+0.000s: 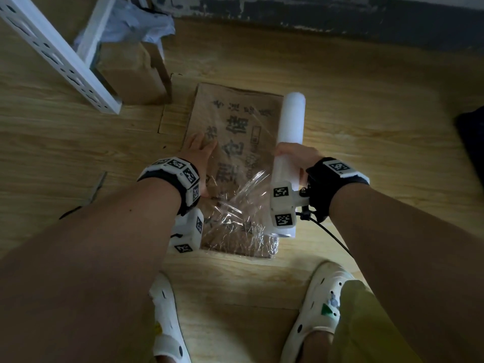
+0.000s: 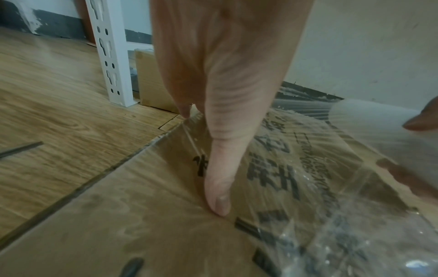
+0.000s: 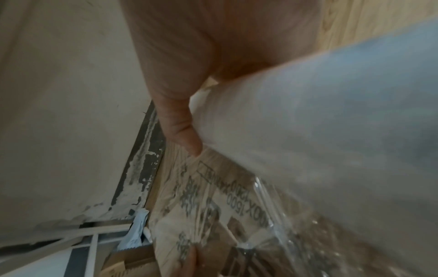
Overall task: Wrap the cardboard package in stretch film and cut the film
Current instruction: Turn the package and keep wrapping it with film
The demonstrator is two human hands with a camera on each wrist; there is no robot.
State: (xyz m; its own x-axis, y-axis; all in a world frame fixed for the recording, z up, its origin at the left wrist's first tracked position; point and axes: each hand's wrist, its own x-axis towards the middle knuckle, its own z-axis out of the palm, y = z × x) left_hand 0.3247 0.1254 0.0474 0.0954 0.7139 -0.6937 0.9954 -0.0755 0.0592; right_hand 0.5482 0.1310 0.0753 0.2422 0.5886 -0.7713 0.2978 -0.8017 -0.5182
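Flat cardboard package (image 1: 230, 142) on floor, long axis running away from the person.
Near end under crinkled film (image 1: 235, 203). Left hand (image 1: 200, 153) flat, fingers straight, pressing cardboard; right hand (image 1: 293, 155) gripping film roll (image 1: 290, 127), parallel alongside. Left wrist view alone shows thumb (image 2: 219, 187) on cardboard; beyond, shelf post (image 1: 60, 53).

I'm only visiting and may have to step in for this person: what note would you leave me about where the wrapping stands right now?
Left hand: flat, fingers pressing the film onto the package.
Right hand: grips the roll above the package's right edge.
Package lies flat on the floor.
Done: film stretches from the roll across the near part of the package.
Left: wrap the far part, then cut the film. No cutter clearly in view.
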